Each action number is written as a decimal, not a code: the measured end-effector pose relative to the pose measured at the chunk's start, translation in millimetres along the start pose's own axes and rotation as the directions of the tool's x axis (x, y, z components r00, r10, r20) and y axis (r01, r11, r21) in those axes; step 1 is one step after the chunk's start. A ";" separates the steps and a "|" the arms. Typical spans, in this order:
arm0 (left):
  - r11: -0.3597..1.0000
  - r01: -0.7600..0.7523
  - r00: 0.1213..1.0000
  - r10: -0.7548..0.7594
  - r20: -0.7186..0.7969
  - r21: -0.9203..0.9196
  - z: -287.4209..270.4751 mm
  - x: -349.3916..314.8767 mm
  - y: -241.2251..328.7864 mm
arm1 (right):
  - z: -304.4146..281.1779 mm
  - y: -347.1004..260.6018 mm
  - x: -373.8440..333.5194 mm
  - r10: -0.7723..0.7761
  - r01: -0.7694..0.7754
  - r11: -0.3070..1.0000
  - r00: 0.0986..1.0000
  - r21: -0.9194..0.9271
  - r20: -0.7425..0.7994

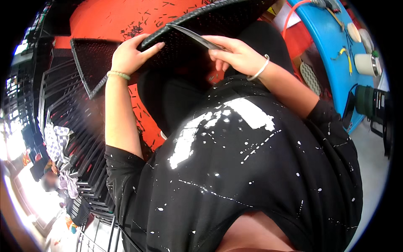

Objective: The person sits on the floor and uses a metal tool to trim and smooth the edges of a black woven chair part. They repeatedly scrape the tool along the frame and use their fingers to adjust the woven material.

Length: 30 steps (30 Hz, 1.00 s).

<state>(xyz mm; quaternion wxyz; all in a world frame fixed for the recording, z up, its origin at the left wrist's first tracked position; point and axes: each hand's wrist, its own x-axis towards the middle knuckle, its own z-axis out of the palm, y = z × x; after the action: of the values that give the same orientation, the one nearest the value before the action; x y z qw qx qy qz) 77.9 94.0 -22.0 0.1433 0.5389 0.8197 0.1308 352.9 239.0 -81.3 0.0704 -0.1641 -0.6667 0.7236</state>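
My left hand (130, 54) grips the near edge of a black perforated plastic panel (201, 29) that rests over my lap. On that wrist sits a pale bead bracelet. My right hand (233, 52), with a silver bangle on its wrist, holds a thin dark blade-like tool (197, 38) laid against the panel's edge. My black paint-speckled shirt fills the lower middle of the view.
An orange floor (113, 17) strewn with small black trimmings lies beyond the panel. Stacks of black crates (71, 122) stand at the left. A blue table (331, 46) at the right carries a white cup, tools and a dark green roll.
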 end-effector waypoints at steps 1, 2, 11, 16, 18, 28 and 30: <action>1.000 -0.007 1.000 0.007 -0.001 -0.008 1.5 3.2 -2.3 | 3.6 -8.5 3.9 -0.001 -0.001 0.998 1.000 -0.069 -0.026; 1.000 -0.010 1.000 0.010 -0.004 -0.015 2.9 6.4 -5.6 | 4.0 -5.1 8.1 0.017 -0.019 0.999 0.999 -0.050 -0.043; 0.997 0.011 1.000 -0.010 0.012 -0.080 6.5 11.5 -13.5 | -0.9 12.1 9.8 0.124 -0.127 0.992 0.986 -0.026 -0.109; 0.996 0.053 0.998 -0.050 0.048 -0.069 -0.2 13.1 -8.3 | 1.6 11.6 21.4 0.069 -0.070 0.997 0.993 -0.012 -0.096; 0.996 0.054 0.997 -0.051 0.051 -0.067 -1.5 15.6 -8.9 | -0.5 10.2 26.1 0.069 -0.071 0.997 0.992 -0.011 -0.106; 0.998 0.027 1.000 -0.026 0.008 -0.062 1.2 17.4 -13.5 | 2.3 6.9 21.2 0.039 -0.061 0.992 0.980 -0.107 -0.196; 0.998 0.023 1.000 -0.023 0.008 -0.051 1.6 18.8 -13.6 | 2.0 8.3 21.4 0.014 -0.039 0.991 0.980 -0.125 -0.198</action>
<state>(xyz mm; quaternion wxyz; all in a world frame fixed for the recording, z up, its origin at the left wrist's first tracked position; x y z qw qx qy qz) 59.9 106.2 -30.3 0.1618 0.5261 0.8216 0.1481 333.1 243.1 -92.5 0.1158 -0.2480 -0.6992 0.6605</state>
